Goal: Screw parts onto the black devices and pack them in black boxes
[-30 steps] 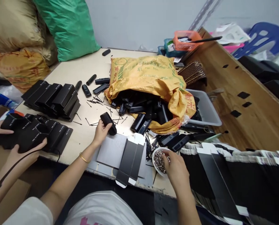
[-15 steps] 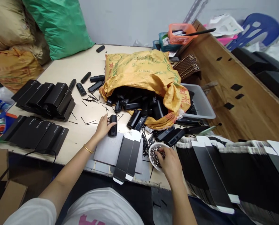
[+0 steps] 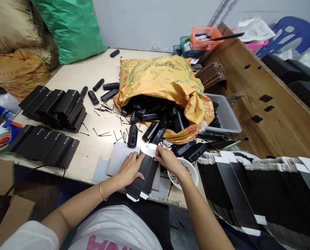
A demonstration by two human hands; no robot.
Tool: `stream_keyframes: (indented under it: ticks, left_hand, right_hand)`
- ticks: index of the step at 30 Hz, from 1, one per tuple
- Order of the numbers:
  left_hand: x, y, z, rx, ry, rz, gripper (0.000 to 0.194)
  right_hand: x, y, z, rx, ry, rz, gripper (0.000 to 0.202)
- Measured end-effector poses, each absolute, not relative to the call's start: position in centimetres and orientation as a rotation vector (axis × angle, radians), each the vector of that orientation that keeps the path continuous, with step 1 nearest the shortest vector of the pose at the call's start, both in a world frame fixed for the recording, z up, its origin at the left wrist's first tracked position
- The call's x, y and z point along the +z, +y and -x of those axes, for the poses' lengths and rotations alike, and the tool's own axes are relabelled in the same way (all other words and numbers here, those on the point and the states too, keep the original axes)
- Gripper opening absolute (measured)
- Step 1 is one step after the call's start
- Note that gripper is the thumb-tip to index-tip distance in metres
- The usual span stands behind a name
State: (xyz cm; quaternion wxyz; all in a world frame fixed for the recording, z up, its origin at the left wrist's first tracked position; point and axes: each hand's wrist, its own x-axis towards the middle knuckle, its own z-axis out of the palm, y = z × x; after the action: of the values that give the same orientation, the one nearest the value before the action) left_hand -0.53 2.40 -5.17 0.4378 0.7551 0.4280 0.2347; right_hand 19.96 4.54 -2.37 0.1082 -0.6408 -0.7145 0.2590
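A flattened black carton [image 3: 147, 173] with white end flaps lies in front of me. My left hand [image 3: 131, 168] is on its left side, fingers bent together over the edge and thumb across the black face. At the upper right corner my right hand [image 3: 167, 160] pinches the carton near its white flap. Just beyond the carton, a black handheld device [image 3: 132, 135] with a round button rests on the table. Under my right wrist stands a white bowl [image 3: 194, 175] of small metal pieces, partly hidden by the arm. A grey sheet [image 3: 115, 158] lies beneath the carton.
A yellow woven sack [image 3: 160, 74] spills black devices at the centre. Folded black boxes [image 3: 42, 146] are stacked on the left, flat cartons [image 3: 230, 187] on the right. Thin black sticks [image 3: 103, 134] lie scattered. A grey plastic bin [image 3: 229, 114] stands beside a wooden partition [image 3: 249, 90].
My left hand has let go of the black device and come down onto the carton. My right hand has left the bowl and moved left to the carton's upper corner.
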Motion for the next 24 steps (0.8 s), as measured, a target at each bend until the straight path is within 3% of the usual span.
stream_keyframes:
  ticks: [5,9,12,16,18,22,24]
  left_hand:
    - [-2.5,2.6,1.1,0.757,1.028,-1.564,0.076]
    - [0.1,2.3,1.7,0.485,0.624,-1.000,0.056]
    - [0.9,2.3,2.0,0.432,0.458,-0.692,0.068]
    - [1.1,2.8,2.2,0.647,0.499,-0.607,0.089]
    - [1.0,3.0,2.3,0.726,0.546,-0.657,0.083]
    - [0.2,3.0,2.1,0.851,0.689,-0.754,0.054]
    - [-0.1,3.0,2.1,0.850,0.747,-0.747,0.062]
  right_hand:
    - [-0.8,3.4,-20.3,0.915,-1.824,1.740,0.005]
    - [0.9,3.0,-19.9,1.081,-1.560,1.383,0.018]
    - [1.3,2.9,-18.5,1.209,-1.348,1.187,0.025]
    - [0.8,2.3,-14.8,0.946,-1.149,1.296,0.032]
    - [0.5,1.8,-12.8,0.832,-1.186,1.408,0.037]
    - [-0.4,1.6,-10.7,0.796,-1.179,1.479,0.026]
    - [-0.8,1.8,-10.5,0.878,-1.073,1.406,0.023]
